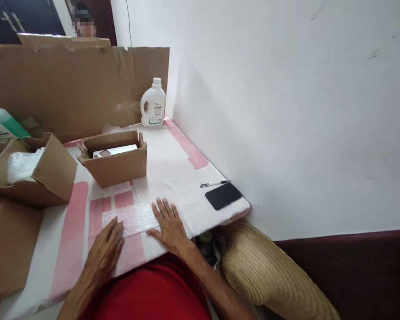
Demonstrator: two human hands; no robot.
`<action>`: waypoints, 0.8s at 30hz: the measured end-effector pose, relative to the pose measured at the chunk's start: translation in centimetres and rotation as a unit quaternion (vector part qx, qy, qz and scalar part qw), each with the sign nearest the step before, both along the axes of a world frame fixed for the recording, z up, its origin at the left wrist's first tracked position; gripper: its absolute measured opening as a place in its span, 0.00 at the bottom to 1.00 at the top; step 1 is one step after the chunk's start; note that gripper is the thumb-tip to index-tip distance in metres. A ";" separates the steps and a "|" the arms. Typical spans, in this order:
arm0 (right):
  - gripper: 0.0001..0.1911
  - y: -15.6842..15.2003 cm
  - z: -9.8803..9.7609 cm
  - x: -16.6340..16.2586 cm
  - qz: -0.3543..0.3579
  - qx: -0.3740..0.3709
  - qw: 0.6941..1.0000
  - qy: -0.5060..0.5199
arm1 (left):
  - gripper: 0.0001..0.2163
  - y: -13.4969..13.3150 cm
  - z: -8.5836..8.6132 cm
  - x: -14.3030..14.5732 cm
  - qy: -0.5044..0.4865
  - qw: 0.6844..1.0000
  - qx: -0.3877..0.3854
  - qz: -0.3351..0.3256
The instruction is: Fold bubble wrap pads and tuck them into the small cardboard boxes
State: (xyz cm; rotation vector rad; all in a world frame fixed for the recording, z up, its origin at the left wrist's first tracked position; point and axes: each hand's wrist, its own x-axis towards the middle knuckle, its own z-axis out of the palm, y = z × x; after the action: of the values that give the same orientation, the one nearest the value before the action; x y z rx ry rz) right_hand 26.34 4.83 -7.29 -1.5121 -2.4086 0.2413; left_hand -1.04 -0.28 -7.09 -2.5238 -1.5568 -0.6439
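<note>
A flat piece of clear bubble wrap (pixel 135 218) lies on the pink and white tablecloth (pixel 166 186) near the front edge of the table. My left hand (pixel 105 244) rests at its left end, fingers stretched out and touching it. At the right end, my right hand (pixel 168 224) lies flat with its fingers spread, partly over the wrap and partly on the cloth. Neither hand grips anything. Just behind the wrap stands an open cardboard box (pixel 122 166) with a white box (pixel 115 151) inside.
More open cardboard boxes (pixel 13 249) crowd the left, one holding bubble wrap (pixel 25 164). A white detergent bottle (pixel 153 104) stands by the cardboard panel (pixel 86 89). A black phone (pixel 223 195) and a pen (pixel 213 183) lie near the wall. Behind the panel is another person.
</note>
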 end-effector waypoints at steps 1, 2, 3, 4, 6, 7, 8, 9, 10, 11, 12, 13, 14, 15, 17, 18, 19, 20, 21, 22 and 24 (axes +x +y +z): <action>0.47 0.0 -0.1 0.0 0.001 0.001 1.000 0.000 | 0.20 0.2 0.2 -0.7 0.006 1.000 -0.006 -0.020; 0.47 0.1 -0.1 0.0 0.003 0.002 1.000 -0.001 | 0.17 0.4 0.5 -1.2 0.019 0.999 -0.011 -0.042; 0.47 0.1 -0.1 0.0 0.005 0.003 1.000 -0.001 | 0.15 0.6 0.7 -1.7 0.036 0.997 -0.015 -0.061; 0.46 0.2 0.0 0.0 0.006 0.004 1.000 -0.002 | 0.13 0.9 1.0 -2.1 0.054 0.995 -0.015 -0.078; 0.46 0.2 0.5 -0.2 -0.002 0.018 1.000 -0.003 | 0.13 1.4 1.6 -2.6 0.089 0.991 -0.005 -0.098; 0.45 0.2 1.0 -0.5 -0.004 0.032 0.999 -0.004 | 0.14 1.6 1.9 -2.7 0.105 0.989 0.001 -0.107; 0.45 0.1 1.4 -1.0 0.000 0.050 0.999 -0.003 | 0.15 1.9 2.2 -2.7 0.117 0.986 0.005 -0.115; 0.43 0.0 1.9 -1.7 0.012 0.068 0.998 0.001 | 0.16 2.1 2.6 -2.6 0.126 0.985 0.007 -0.121; 0.41 -0.3 2.4 -2.6 0.033 0.084 0.996 0.006 | 0.17 2.3 3.0 -2.4 0.128 0.984 0.008 -0.124; 0.38 -0.5 2.9 -3.6 0.060 0.097 0.993 0.014 | 0.16 2.5 3.4 -2.1 0.123 0.985 0.009 -0.122; 0.34 -0.7 3.2 -4.7 0.086 0.106 0.990 0.022 | 0.15 2.5 3.9 -1.6 0.111 0.987 0.012 -0.118; 0.28 -1.0 3.4 -5.9 0.104 0.113 0.988 0.032 | 0.13 2.5 4.4 -1.1 0.094 0.989 0.014 -0.112; 0.21 -1.1 3.5 -7.0 0.114 0.118 0.986 0.042 | 0.12 2.4 5.0 -0.6 0.073 0.991 0.016 -0.108; 0.14 -1.3 3.5 -7.9 0.117 0.123 0.984 0.051 | 0.10 2.2 5.7 -0.1 0.050 0.993 0.014 -0.106; 0.07 -1.4 3.4 -8.9 0.108 0.131 0.983 0.070 | 0.07 1.7 7.1 0.5 -0.002 0.995 -0.003 -0.101; 0.08 -1.5 3.2 -8.9 0.103 0.135 0.982 0.084 | 0.06 1.4 7.7 0.5 -0.032 0.995 -0.014 -0.094; 0.09 -1.5 3.1 -8.6 0.103 0.136 0.980 0.105 | 0.10 1.1 8.3 0.2 -0.062 0.994 -0.029 -0.080; 0.10 -1.7 3.0 -8.0 0.105 0.132 0.977 0.134 | 0.17 0.8 8.7 -0.3 -0.092 0.993 -0.050 -0.059; 0.10 -1.8 3.0 -7.3 0.105 0.122 0.972 0.173 | 0.25 0.6 9.0 -1.0 -0.120 0.989 -0.080 -0.037; 0.10 -2.1 2.9 -6.5 0.102 0.104 0.965 0.220 | 0.32 0.5 9.2 -1.8 -0.144 0.982 -0.119 -0.017; 0.11 -2.7 3.0 -5.2 0.077 0.054 0.939 0.332 | 0.40 0.2 9.0 -2.9 -0.188 0.958 -0.215 0.008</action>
State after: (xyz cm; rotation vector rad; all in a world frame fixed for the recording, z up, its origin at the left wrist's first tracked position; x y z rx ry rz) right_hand 21.15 2.13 -4.31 -0.9776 -1.9464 0.5440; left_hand -3.96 -0.06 1.95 -2.8102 -2.0374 -0.9131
